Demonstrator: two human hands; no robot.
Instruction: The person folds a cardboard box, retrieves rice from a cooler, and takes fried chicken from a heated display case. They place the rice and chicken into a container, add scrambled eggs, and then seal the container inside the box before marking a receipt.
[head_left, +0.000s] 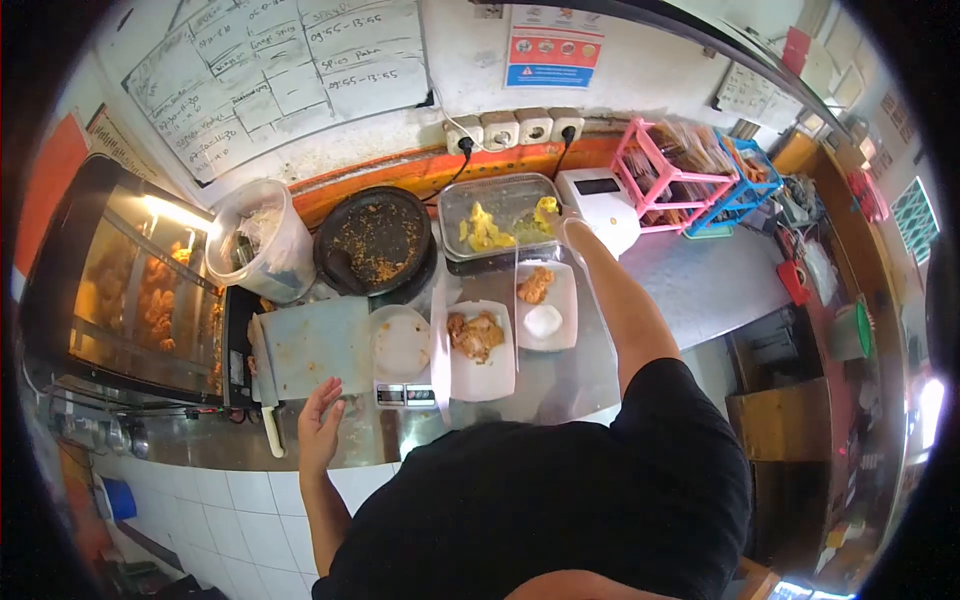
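My left hand, palm up with loosely spread fingers, is empty just in front of the light blue cutting board. A knife with a cream handle lies along that board's left side. My right hand reaches to the right end of a clear container holding yellow food pieces; its fingers are small and unclear here. Below the right forearm sits an open paper box with fried chicken and a white mound. Left of it, another paper box holds fried chicken.
A lit display case with fried food stands at left, beside a plastic bucket. A black stone mortar is behind a scale bearing a round plate. A white machine and pink rack stand at right.
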